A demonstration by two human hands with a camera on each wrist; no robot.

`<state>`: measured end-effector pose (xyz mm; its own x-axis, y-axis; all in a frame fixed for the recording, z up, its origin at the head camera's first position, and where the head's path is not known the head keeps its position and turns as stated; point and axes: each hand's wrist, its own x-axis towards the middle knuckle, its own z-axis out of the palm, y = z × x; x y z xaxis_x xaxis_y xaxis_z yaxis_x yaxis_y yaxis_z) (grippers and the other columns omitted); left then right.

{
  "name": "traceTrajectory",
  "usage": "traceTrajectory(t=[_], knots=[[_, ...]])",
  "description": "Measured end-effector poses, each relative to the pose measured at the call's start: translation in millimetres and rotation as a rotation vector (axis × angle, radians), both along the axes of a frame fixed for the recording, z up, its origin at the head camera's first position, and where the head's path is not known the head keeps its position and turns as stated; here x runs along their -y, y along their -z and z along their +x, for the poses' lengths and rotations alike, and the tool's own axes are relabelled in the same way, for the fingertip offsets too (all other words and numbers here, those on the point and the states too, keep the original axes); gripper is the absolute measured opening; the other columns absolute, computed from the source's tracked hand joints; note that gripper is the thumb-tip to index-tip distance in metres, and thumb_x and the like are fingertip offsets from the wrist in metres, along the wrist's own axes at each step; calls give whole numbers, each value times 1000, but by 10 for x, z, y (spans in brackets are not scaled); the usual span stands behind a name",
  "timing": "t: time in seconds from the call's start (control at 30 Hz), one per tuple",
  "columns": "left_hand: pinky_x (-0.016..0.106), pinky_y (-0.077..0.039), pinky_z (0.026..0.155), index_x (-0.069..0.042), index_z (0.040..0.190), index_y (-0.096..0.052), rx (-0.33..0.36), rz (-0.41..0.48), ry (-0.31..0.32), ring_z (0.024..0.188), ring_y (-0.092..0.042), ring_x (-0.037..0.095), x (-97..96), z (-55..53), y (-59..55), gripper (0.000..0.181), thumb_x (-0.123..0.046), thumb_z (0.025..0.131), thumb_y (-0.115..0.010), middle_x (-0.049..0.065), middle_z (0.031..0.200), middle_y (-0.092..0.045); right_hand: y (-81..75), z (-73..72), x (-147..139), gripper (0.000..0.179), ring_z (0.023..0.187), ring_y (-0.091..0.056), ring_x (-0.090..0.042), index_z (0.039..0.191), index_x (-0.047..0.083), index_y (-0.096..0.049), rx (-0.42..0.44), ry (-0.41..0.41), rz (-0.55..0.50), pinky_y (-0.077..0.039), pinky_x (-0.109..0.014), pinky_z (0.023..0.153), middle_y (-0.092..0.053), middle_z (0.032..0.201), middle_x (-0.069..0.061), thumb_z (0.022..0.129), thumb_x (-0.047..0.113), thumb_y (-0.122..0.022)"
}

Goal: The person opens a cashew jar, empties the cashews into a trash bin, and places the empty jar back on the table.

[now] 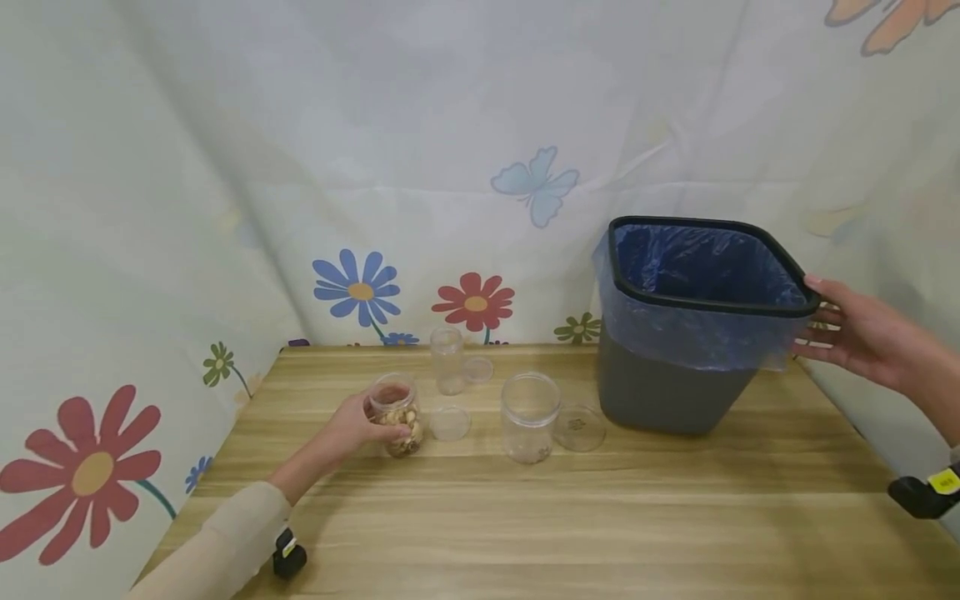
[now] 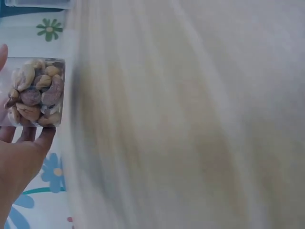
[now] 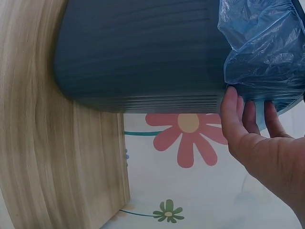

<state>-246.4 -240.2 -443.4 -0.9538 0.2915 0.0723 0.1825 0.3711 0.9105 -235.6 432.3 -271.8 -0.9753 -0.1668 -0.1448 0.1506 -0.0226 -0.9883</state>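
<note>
My left hand [image 1: 352, 433] grips a clear round jar [image 1: 408, 410] of mixed nuts, thumb at the near side. The jar is upright, close over the left half of the wooden table, its mouth uncovered. Cashews and other nuts [image 2: 35, 93] show through its wall in the left wrist view. At the right, my right hand [image 1: 862, 333] touches the side of a dark grey bin [image 1: 667, 392], thumb at the rim. In the right wrist view its loosely bent fingers [image 3: 231, 107] rest against the bin wall and the blue bag [image 3: 267, 47] lining it.
An open clear jar [image 1: 528, 425] stands mid-table, with a round clear lid [image 1: 581, 429] flat beside it. Behind is a slimmer clear jar [image 1: 448, 362] with a small lid [image 1: 478, 369]. Another lid [image 1: 450, 423] lies right of the nut jar. A flowered curtain [image 1: 420, 167] hangs behind.
</note>
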Motion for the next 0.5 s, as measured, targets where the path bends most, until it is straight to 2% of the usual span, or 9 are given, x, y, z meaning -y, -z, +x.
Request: traceTrajectory(t=[0.1,0.2,0.37,0.5], knots=[[39,-41,106,-15,137,-60,-41,6,9,130,-53,28,-14,-11,-88,67,-19,78,-90,8,141,-61,-19,-5,14,23,86,-66,-5,128,31,-48,12,3,21,-60,-32,78,-63,104,12,108,41,-44],[31,-45,102,-16,140,-58,-84,12,26,132,-53,26,-24,-14,-227,68,-18,79,-89,7,142,-61,-15,-26,4,27,86,-66,-4,131,30,-43,19,10,35,-60,-32,78,-62,104,13,107,43,-45],[30,-51,94,-17,143,-54,-96,41,55,130,-52,26,-94,-8,-548,69,-17,83,-86,8,145,-56,4,-39,-21,27,85,-68,-4,130,31,-41,24,14,51,-60,-33,78,-63,102,14,107,44,-46],[31,-53,92,-12,141,-52,-94,97,44,127,-53,25,-171,-32,-795,68,-11,82,-86,10,143,-56,-15,-23,-17,20,85,-69,-6,123,31,-51,29,14,24,-60,-34,77,-64,101,11,107,42,-46]])
